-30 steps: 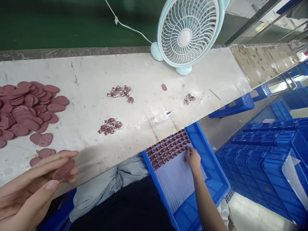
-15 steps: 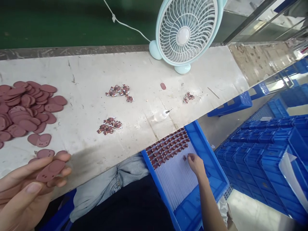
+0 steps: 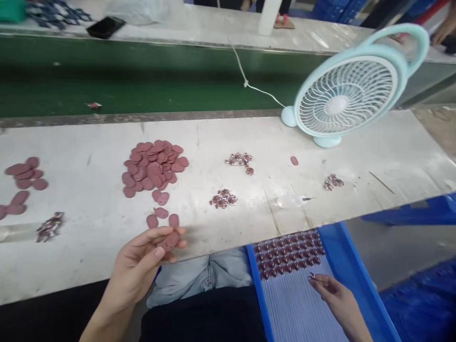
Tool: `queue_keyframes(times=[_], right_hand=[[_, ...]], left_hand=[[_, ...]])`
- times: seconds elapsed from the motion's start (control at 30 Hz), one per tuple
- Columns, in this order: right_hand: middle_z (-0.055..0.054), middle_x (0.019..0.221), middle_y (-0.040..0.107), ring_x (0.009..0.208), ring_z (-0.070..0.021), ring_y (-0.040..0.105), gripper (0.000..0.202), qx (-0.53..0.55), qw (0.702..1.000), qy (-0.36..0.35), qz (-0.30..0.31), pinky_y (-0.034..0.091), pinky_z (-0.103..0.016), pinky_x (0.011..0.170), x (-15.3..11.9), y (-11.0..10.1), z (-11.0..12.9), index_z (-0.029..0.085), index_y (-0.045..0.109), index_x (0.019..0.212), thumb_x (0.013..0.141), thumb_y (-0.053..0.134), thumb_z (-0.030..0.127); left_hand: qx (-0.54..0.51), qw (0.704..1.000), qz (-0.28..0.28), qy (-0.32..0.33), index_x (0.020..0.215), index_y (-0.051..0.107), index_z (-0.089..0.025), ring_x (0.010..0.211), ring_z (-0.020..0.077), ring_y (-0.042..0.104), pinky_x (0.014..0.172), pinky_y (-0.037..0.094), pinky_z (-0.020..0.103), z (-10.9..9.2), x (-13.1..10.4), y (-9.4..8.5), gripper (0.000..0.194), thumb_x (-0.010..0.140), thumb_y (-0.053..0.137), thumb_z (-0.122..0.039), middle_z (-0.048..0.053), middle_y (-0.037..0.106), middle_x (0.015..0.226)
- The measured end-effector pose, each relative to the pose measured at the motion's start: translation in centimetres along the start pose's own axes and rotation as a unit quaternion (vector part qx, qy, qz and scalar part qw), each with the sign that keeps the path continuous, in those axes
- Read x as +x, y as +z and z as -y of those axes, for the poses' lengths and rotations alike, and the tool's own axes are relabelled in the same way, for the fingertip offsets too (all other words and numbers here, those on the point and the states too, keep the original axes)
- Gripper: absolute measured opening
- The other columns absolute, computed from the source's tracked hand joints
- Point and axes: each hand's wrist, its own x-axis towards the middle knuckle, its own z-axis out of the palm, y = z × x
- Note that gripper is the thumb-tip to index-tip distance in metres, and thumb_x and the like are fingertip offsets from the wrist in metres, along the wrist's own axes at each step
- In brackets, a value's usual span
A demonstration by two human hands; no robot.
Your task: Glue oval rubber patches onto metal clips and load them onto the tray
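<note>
My left hand (image 3: 142,261), at the near edge of the white table (image 3: 199,223), pinches reddish-brown oval pieces (image 3: 170,241) between thumb and fingers. Over the blue tray (image 3: 359,270) at the lower right, my right hand (image 3: 335,294) holds a small dark red part (image 3: 311,275) at its fingertips. Rows of assembled dark red parts (image 3: 288,254) fill the tray's far end, and ridged white lining shows below them. Beyond my left hand lies a heap of oval pieces (image 3: 155,164). Small shiny red parts (image 3: 223,198) form clusters in the middle of the table.
A light blue fan (image 3: 347,95) stands at the back right, its white cord running back. A clear bottle with a dark tip (image 3: 290,201) lies near the tray. More ovals (image 3: 26,173) are at the far left. Blue crates (image 3: 423,294) stand at the lower right.
The view has swung left and up, bringing in the table's left part and a bench behind. My right hand still holds a small part over the tray; my left still grips ovals.
</note>
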Motion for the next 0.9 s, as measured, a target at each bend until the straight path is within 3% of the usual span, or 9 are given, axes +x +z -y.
queue_keyframes(times=[0.1, 0.3, 0.4, 0.5, 0.57, 0.67, 0.73, 0.8, 0.9], right_hand=[[-0.009, 0.084, 0.075, 0.075, -0.0235, 0.074, 0.016, 0.062, 0.994, 0.02, 0.093, 0.06, -0.026, 0.062, 1.1, 1.2, 7.7, 0.027, 0.074, 0.094, 0.08, 0.077, 0.036], [-0.004, 0.092, 0.07, 0.076, -0.0142, 0.062, 0.017, 0.166, 0.962, -0.088, 0.196, 0.052, -0.022, 0.063, 3.8, 9.2, 22.6, 0.023, 0.075, 0.093, 0.08, 0.077, 0.033], [-0.002, 0.085, 0.065, 0.064, -0.0099, 0.055, 0.025, 0.28, 0.942, -0.057, 0.174, 0.045, -0.018, 0.05, 4.7, 11.0, 24.9, 0.02, 0.073, 0.097, 0.078, 0.08, 0.034], [0.002, 0.072, 0.055, 0.045, -0.0052, 0.035, 0.044, 0.377, 0.906, -0.031, 0.189, 0.024, -0.015, 0.031, 5.4, 10.4, 23.7, 0.017, 0.066, 0.109, 0.089, 0.06, 0.055], [0.001, 0.078, 0.054, 0.045, -0.0051, 0.033, 0.062, 0.575, 0.783, 0.02, 0.238, 0.018, -0.014, 0.027, 6.5, 9.8, 22.0, 0.014, 0.055, 0.126, 0.09, 0.05, 0.064], [-0.001, 0.086, 0.054, 0.052, -0.0072, 0.045, 0.067, 0.824, 0.453, 0.119, 0.32, 0.031, -0.014, 0.031, 9.4, 9.6, 20.3, 0.013, 0.04, 0.137, 0.088, 0.057, 0.057], [0.002, 0.077, 0.049, 0.05, -0.0083, 0.045, 0.046, 0.853, 0.358, 0.152, 0.349, 0.036, -0.016, 0.033, 11.1, 10.0, 20.5, 0.019, 0.046, 0.123, 0.091, 0.054, 0.05], [0.004, 0.072, 0.047, 0.047, -0.0082, 0.043, 0.028, 0.848, 0.364, 0.171, 0.345, 0.036, -0.017, 0.034, 11.2, 10.4, 21.8, 0.022, 0.05, 0.109, 0.094, 0.049, 0.045], [0.005, 0.065, 0.049, 0.04, -0.007, 0.042, 0.028, 0.804, 0.512, 0.161, 0.257, 0.038, -0.017, 0.032, 8.5, 10.5, 24.7, 0.02, 0.055, 0.106, 0.094, 0.051, 0.046]], left_hand=[[-0.036, 0.998, 0.043, -0.017, 0.106, 0.075, -0.023, 0.093, 0.0258, 0.075, 0.062, 0.059, 0.022, 0.8, -0.2, 0.5, 0.022, 0.084, 0.073, -0.023, 0.011, 0.076, 0.113], [-0.098, 0.985, 0.129, -0.06, 0.106, 0.075, -0.021, 0.093, 0.0242, 0.074, 0.064, 0.057, 0.022, 1.3, -0.7, 3.8, 0.022, 0.084, 0.073, -0.021, 0.013, 0.075, 0.115], [-0.099, 0.986, 0.121, -0.06, 0.104, 0.075, -0.019, 0.092, 0.0245, 0.074, 0.064, 0.056, 0.023, 0.8, -1.3, 4.0, 0.023, 0.082, 0.076, -0.023, 0.014, 0.075, 0.115], [-0.1, 0.991, 0.065, -0.066, 0.102, 0.076, -0.018, 0.091, 0.0236, 0.073, 0.063, 0.054, 0.021, 0.5, -1.8, 3.1, 0.022, 0.081, 0.076, -0.024, 0.015, 0.076, 0.114], [-0.109, 0.99, 0.035, -0.077, 0.101, 0.077, -0.018, 0.09, 0.022, 0.073, 0.062, 0.053, 0.02, 0.5, -2.0, 2.5, 0.021, 0.081, 0.077, -0.024, 0.015, 0.076, 0.115], [-0.138, 0.987, 0.033, -0.078, 0.102, 0.076, -0.018, 0.09, 0.0205, 0.073, 0.062, 0.053, 0.019, 1.0, -1.9, 2.2, 0.023, 0.08, 0.078, -0.025, 0.015, 0.074, 0.119], [-0.161, 0.983, 0.054, -0.073, 0.103, 0.076, -0.018, 0.09, 0.0202, 0.073, 0.062, 0.053, 0.019, 1.3, -1.8, 2.4, 0.024, 0.08, 0.077, -0.024, 0.015, 0.074, 0.119], [-0.186, 0.977, 0.078, -0.07, 0.104, 0.075, -0.017, 0.09, 0.0201, 0.074, 0.062, 0.053, 0.019, 1.6, -1.6, 2.9, 0.024, 0.081, 0.076, -0.023, 0.015, 0.074, 0.117], [-0.223, 0.967, 0.099, -0.076, 0.107, 0.075, -0.017, 0.093, 0.0212, 0.074, 0.064, 0.053, 0.019, 2.1, -1.5, 4.0, 0.024, 0.084, 0.073, -0.023, 0.015, 0.075, 0.114]])
